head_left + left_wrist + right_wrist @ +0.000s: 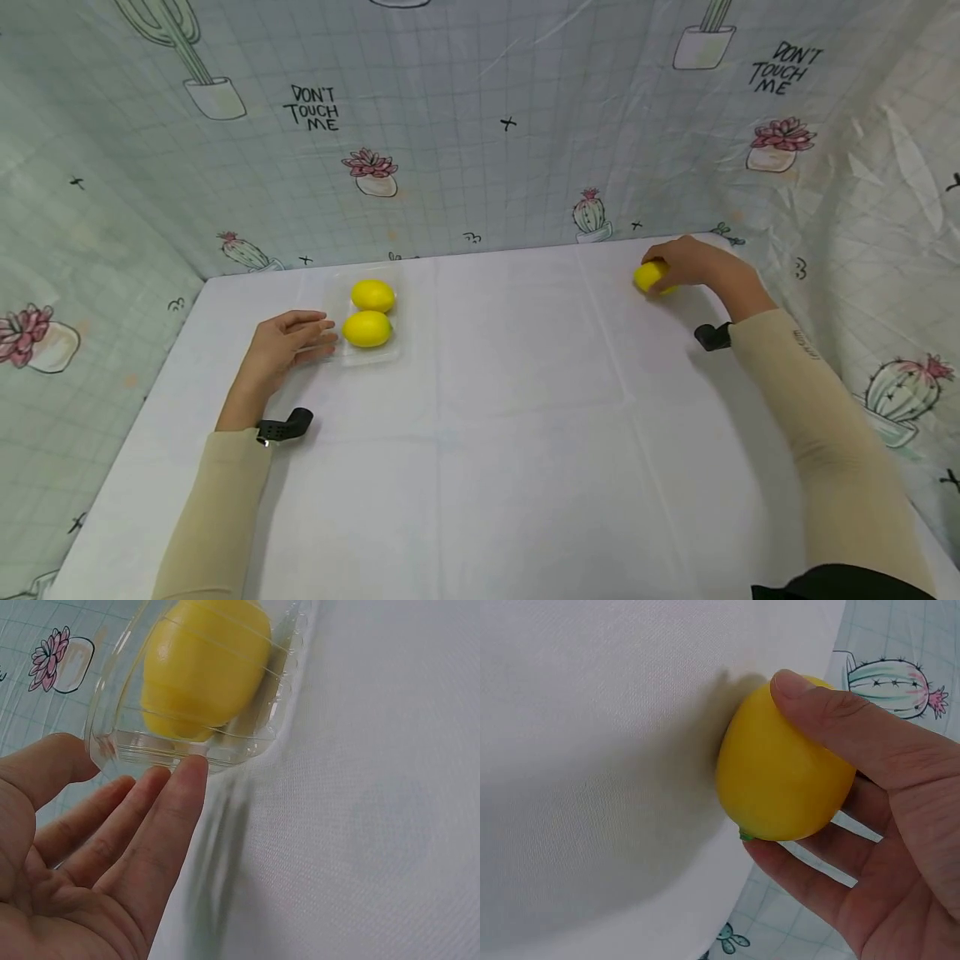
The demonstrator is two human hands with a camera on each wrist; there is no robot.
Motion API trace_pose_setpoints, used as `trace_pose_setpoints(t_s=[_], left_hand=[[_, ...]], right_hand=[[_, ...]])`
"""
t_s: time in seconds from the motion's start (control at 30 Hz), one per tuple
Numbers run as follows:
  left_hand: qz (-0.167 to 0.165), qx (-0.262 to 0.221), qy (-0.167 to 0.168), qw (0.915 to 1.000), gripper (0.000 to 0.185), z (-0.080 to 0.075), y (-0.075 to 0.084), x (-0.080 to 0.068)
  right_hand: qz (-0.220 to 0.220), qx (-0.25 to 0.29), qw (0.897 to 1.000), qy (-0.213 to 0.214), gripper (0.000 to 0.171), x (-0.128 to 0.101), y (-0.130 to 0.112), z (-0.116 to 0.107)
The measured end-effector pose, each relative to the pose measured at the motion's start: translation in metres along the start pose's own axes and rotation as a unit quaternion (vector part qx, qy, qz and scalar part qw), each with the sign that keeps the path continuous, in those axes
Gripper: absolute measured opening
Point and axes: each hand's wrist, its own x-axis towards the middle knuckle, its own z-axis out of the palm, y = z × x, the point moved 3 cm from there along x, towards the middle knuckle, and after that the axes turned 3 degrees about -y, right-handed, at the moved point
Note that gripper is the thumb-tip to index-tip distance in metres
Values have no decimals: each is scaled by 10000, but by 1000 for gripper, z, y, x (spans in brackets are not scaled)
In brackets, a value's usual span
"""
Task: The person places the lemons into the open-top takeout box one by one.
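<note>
On the left of the head view a clear plastic tray (378,358) holds two yellow lemons, a far lemon (372,295) and a near lemon (367,329). My left hand (279,348) is beside the tray's left edge, its fingers extended. In the left wrist view the fingertips are right at the tray's clear rim (180,756), with the thumb by its corner. At the far right my right hand (697,265) grips another lemon (780,772) between thumb and fingers. A small green tip shows at this lemon's end, and its shadow falls on the white cloth.
A white cloth (517,433) covers the table. Behind it and along both sides hangs a grid-patterned curtain (465,125) with cactus drawings. Black wrist cameras sit on the left wrist (285,425) and the right wrist (712,337).
</note>
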Motion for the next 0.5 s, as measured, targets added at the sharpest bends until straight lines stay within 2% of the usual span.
trace_pose_setpoints(t_s=[0.27,0.5], left_hand=[[-2,2,33,10000,60,-2,1,-1],[49,146,-22,9999,60,-2,0,0]], right_hand=[[-60,-242,9990,-366,46,-11,-11,-3],[-239,-275,9993,-113,43,-17,-17,-3]])
